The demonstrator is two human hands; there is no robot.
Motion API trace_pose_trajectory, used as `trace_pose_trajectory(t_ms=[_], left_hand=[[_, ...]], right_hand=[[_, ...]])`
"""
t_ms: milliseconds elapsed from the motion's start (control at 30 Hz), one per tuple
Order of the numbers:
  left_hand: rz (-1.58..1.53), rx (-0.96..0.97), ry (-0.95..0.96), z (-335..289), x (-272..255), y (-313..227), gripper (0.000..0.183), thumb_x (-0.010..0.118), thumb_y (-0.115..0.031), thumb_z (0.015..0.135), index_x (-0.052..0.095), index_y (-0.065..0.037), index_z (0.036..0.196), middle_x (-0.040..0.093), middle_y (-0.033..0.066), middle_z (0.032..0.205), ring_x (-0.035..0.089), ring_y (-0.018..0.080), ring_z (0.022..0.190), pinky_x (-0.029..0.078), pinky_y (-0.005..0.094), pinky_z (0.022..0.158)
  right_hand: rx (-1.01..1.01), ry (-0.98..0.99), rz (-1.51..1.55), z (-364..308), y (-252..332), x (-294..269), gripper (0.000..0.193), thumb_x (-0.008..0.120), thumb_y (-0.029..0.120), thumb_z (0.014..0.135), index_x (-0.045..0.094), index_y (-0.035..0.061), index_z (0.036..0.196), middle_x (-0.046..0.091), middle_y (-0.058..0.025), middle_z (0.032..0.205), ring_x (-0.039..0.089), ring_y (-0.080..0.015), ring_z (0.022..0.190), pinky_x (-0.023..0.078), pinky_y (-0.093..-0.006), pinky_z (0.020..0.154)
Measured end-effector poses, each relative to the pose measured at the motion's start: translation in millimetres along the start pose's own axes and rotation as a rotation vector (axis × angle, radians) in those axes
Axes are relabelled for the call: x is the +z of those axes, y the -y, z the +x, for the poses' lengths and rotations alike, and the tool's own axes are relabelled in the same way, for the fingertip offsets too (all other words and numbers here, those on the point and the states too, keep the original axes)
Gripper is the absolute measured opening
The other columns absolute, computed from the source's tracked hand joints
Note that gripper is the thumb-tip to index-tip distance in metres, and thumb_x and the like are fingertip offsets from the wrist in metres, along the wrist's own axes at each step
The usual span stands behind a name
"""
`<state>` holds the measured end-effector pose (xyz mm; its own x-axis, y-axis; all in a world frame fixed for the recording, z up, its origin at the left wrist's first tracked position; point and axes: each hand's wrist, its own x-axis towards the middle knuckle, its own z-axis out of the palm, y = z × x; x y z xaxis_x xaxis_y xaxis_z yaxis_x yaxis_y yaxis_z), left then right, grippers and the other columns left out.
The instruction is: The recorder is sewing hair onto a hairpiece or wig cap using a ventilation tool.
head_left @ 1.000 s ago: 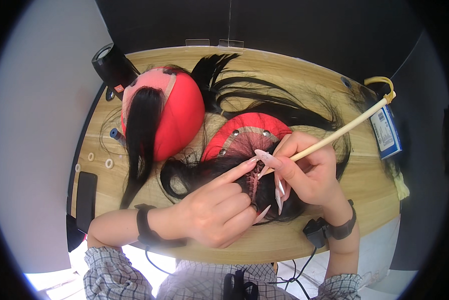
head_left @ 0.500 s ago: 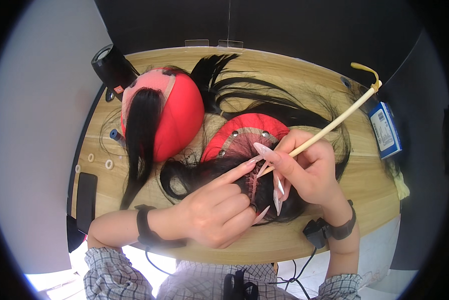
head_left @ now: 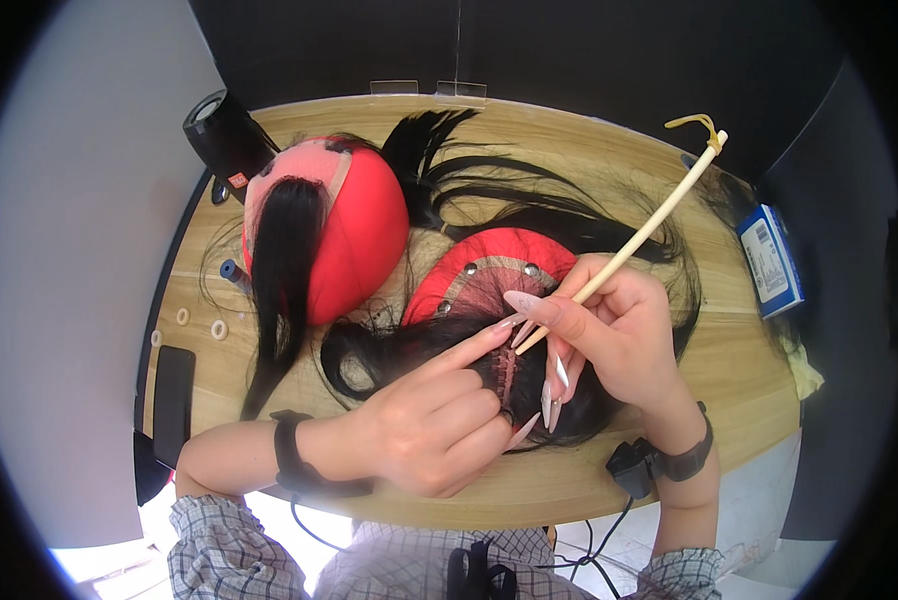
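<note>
1. Two red wig forms rest on the wooden table (head_left: 739,370). I note the nearer red form (head_left: 494,262) at centre, with black hair (head_left: 389,350) spread over its lower half, and the second red form (head_left: 354,240) to its left, a strip of black hair (head_left: 279,270) hanging down its front.
2. My left hand (head_left: 424,420) lies on the black hair of the nearer form, index finger stretched toward the parting, the other fingers curled and pressing the hair flat. It grasps nothing that I can see.
3. My right hand (head_left: 619,335) pinches a long pale wooden stick (head_left: 634,240) between thumb and fingers, closed firmly on it. Its lower tip meets the hair at the parting, just beside the left index finger; its upper end, with a yellow band, points up and right.
4. A blue box (head_left: 769,262) sits at the table's right edge; a black device (head_left: 227,130) stands at the upper left.
</note>
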<state>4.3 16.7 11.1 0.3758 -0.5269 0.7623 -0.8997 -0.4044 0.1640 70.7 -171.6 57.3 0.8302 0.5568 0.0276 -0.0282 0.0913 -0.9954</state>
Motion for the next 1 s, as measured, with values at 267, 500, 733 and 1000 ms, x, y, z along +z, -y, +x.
trace_pose_trajectory(t_ms=[267, 500, 733, 1000], left_hand=[[0.012, -0.007, -0.002, 1.5, -0.3, -1.3, 0.017, 0.068, -0.004, 0.068, 0.051, 0.0, 0.064, 0.032, 0.0043, 0.061, 0.041, 0.0185, 0.053, 0.049, 0.0552, 0.098], [0.019, -0.012, 0.008, 3.6, -1.2, -2.4, 0.019, 0.069, -0.004, 0.07, 0.052, -0.001, 0.064, 0.032, 0.0039, 0.061, 0.041, 0.0182, 0.053, 0.049, 0.0537, 0.098], [0.053, 0.002, 0.053, 5.4, -2.8, -2.9, 0.02, 0.07, -0.006, 0.07, 0.052, -0.001, 0.064, 0.032, 0.0034, 0.061, 0.041, 0.0177, 0.053, 0.049, 0.0532, 0.099], [0.075, 0.001, 0.054, 5.1, -2.3, -3.9, 0.02, 0.07, -0.007, 0.071, 0.051, -0.001, 0.064, 0.031, 0.0035, 0.06, 0.04, 0.0171, 0.054, 0.049, 0.0538, 0.099]], right_hand=[[0.045, 0.039, 0.014, 0.9, 1.3, -3.9, 0.015, 0.061, 0.009, 0.095, 0.066, -0.0048, 0.091, 0.06, -0.0069, 0.064, 0.06, -0.0101, 0.05, 0.05, -0.0206, 0.043], [0.047, 0.03, 0.037, 0.5, 1.3, -4.6, 0.016, 0.06, 0.008, 0.095, 0.066, -0.0051, 0.09, 0.059, -0.0072, 0.064, 0.061, -0.0115, 0.05, 0.051, -0.0216, 0.042], [0.067, 0.044, 0.042, 1.4, 3.1, -3.1, 0.016, 0.059, 0.008, 0.095, 0.067, -0.0053, 0.088, 0.059, -0.0068, 0.064, 0.059, -0.0103, 0.047, 0.05, -0.0213, 0.041], [0.057, 0.054, 0.056, 1.2, 0.4, -6.3, 0.02, 0.059, 0.012, 0.096, 0.067, -0.004, 0.087, 0.059, -0.0059, 0.061, 0.058, -0.0096, 0.045, 0.048, -0.0206, 0.04]])
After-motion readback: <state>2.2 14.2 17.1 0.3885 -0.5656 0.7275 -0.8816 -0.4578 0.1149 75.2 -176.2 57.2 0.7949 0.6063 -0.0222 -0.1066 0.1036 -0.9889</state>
